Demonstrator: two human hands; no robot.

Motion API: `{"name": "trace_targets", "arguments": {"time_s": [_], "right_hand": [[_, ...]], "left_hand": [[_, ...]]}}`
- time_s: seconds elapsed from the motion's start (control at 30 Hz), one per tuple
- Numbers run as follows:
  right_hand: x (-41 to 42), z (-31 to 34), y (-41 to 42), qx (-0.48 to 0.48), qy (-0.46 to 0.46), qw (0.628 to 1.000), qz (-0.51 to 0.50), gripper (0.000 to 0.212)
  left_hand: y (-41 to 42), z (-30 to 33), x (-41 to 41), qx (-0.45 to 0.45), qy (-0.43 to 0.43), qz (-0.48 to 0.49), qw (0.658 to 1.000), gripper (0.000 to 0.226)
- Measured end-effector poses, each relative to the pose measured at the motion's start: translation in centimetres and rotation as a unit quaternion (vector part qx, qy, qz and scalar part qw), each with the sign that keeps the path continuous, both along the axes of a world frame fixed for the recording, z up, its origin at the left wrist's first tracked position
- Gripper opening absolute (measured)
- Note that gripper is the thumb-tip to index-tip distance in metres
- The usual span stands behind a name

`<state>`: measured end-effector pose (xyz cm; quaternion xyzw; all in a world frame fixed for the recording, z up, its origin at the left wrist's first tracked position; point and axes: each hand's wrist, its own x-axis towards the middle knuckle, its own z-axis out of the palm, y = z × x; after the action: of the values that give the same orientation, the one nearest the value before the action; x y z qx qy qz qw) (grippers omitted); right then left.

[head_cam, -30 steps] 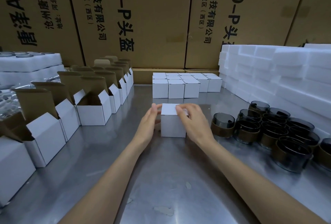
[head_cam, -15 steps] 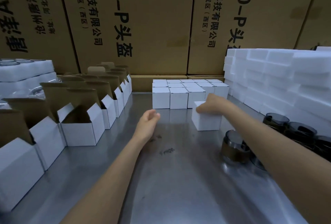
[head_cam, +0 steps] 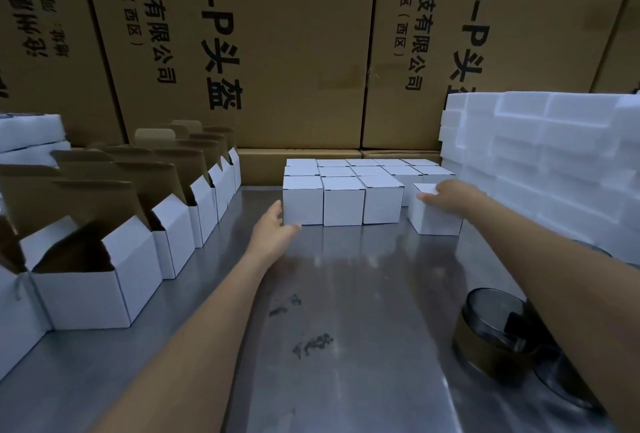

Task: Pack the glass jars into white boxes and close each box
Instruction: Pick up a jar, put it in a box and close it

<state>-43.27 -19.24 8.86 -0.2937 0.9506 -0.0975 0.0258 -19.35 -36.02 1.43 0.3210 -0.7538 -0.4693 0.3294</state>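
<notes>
Sliding home now: your right hand [head_cam: 446, 195] holds the closed box [head_cam: 434, 216] across its top, fingers draped over the near-left corner, just right of the packed rows [head_cam: 343, 197] with a gap to close leftward. Your left hand [head_cam: 273, 231] hangs loose and empty by the rows' left corner.

The tall brown cartons [head_cam: 294, 51] at the far side carry black print running down their faces: "0-P头盔" in large characters and "科技有限公司" with "(西区)" in smaller ones. The far-left carton [head_cam: 41, 34] bears upside-down characters, too cropped to read surely.
</notes>
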Motion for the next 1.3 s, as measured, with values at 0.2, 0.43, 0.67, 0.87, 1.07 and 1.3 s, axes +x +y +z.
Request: {"name": "trace_targets", "arguments": {"time_s": [0.2, 0.43, 0.67, 0.87, 1.07, 1.3], "right_hand": [[-0.3, -0.3, -1.7, -0.022, -0.039, 0.999, 0.025, 0.062], [-1.1, -0.7, -2.8, -0.080, -0.069, 0.994, -0.012, 0.059], [-2.2, -0.9, -3.3, -0.154, -0.146, 0.977, -0.037, 0.051], [-1.6, -0.8, -1.8, -0.171, -0.168, 0.971, -0.022, 0.046], [0.7, -1.0, 0.4, -0.155, -0.122, 0.980, -0.033, 0.051], [1.7, 0.2, 7.6, -0.026, 0.048, 0.994, -0.093, 0.017]], "left_hand": [[-1.0, -0.1, -0.5, -0.004, 0.009, -0.006, 1.000, 0.043], [-1.0, -0.2, -0.4, 0.003, 0.013, -0.013, 1.000, 0.043], [-0.9, -0.2, -0.4, -0.001, 0.011, -0.019, 1.000, 0.040], [-1.1, -0.3, -0.6, 0.013, 0.012, -0.014, 1.000, 0.051], [-0.9, -0.3, -0.7, 0.006, 0.021, 0.041, 0.999, 0.073], [2.1, -0.7, 1.5, -0.031, 0.043, 0.032, 0.998, 0.037]]}}
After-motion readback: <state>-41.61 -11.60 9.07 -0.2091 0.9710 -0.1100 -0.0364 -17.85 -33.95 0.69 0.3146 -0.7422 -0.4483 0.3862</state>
